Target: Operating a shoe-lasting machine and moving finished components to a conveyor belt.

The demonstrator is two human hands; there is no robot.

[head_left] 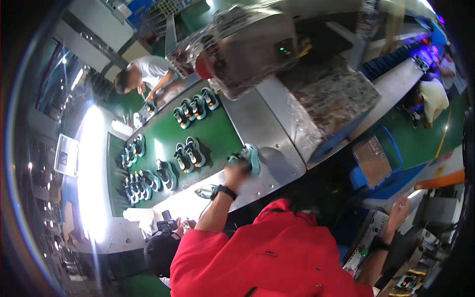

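My left hand [236,177], with a dark band at the wrist, is stretched out over the near metal edge of the green belt. It is blurred, but its fingers seem closed on a sneaker [252,157] with a pale teal sole. Another sneaker [205,191] lies on the white ledge beside my left wrist. Several dark sneakers with teal soles and orange bits stand in groups on the green belt [217,136]. Off to the right, my right hand [399,212] is held out with its fingers extended, holding nothing that I can see, near a metal rack strip [366,245].
A plastic-wrapped machine [247,49] stands beyond the belt. Across it a person in a white shirt [151,72] handles a sneaker. A person in a dark cap [161,255] is close on my left. A blue cart with cardboard [373,161] stands right; more people work far right.
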